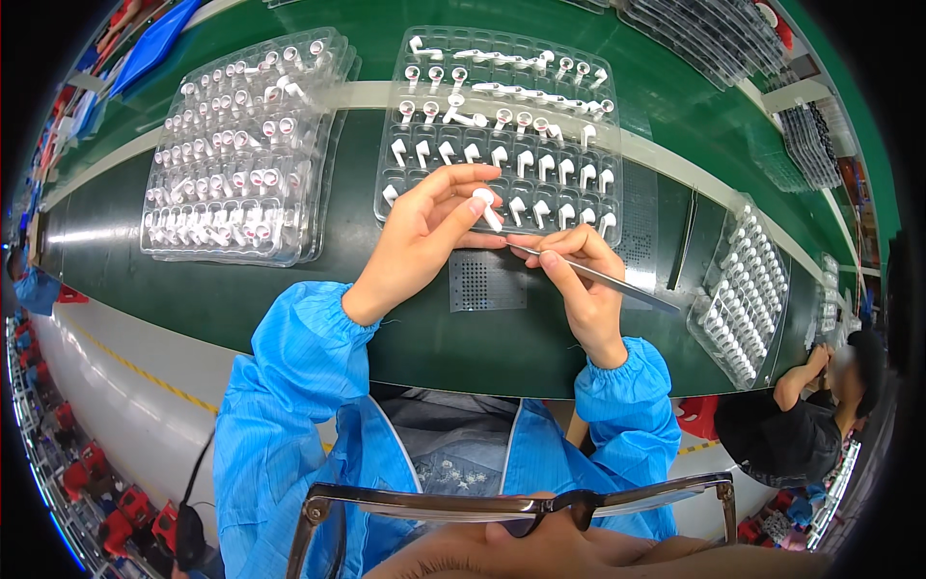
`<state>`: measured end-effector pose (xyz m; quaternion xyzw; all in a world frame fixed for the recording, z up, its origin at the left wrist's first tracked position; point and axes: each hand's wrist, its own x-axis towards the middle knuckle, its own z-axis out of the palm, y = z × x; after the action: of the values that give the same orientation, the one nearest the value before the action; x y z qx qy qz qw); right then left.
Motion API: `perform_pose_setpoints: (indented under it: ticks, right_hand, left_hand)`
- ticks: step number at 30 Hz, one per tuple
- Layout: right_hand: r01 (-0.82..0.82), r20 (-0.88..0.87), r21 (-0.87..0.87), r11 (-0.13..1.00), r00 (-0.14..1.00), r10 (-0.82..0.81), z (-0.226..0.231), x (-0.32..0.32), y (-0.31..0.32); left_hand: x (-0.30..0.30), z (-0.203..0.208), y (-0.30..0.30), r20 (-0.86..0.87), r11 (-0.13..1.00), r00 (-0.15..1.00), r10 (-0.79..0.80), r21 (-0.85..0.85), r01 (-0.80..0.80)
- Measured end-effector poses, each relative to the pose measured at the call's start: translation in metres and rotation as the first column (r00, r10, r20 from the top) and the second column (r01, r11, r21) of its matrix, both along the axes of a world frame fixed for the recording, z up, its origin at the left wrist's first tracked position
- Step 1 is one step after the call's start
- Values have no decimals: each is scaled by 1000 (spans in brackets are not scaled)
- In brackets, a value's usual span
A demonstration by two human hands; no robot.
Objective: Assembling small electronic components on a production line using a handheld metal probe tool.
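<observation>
Between the thumb and fingers of my left hand [429,227] is a white earbud [489,211], its stem pointing down. My right hand [586,275] is closed round a pair of metal tweezers [617,284], whose tip reaches to just below the earbud, close to my left fingers. Whether the tip touches anything I cannot tell. Just beyond both hands lies a clear plastic tray [386,145] with rows of white earbud pieces in its pockets. Below my hands a perforated sheet with small dark dots [489,283] rests on the dark green bench [415,338].
A stack of clear trays [241,145] filled with earbud pieces stands on the left. Another filled tray [743,294] sits at the right, beside a dark thin rod [684,239]. More stacked trays [709,39] are at the far right. A person in black [786,420] works at the right end.
</observation>
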<state>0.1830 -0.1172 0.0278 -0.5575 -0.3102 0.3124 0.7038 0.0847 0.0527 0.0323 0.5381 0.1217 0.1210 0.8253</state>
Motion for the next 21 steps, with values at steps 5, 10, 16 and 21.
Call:
perform_pose_setpoints:
  ticks: [5, 10, 16, 21]
  right_hand:
    - [-3, 0, 1, 1000, 1000, 3, -2, 1, -1]
    - [10, -45, 5, 1000, 999, -10, -5, 1, 0]
    - [12, -54, 23, 1000, 998, -11, -3, 1, 0]
    - [13, -79, 50, 999, 997, -9, 0, 1, 0]
  left_hand:
    - [0, -1, 0, 3, 1000, 1000, -1, -4, 1]
    - [-1, -1, 1, -5, 999, 1000, -16, 33, 16]
    - [0, -1, 0, 2, 1000, 1000, 1, 15, -1]
    - [0, 0, 0, 3, 996, 1000, 27, 88, -27]
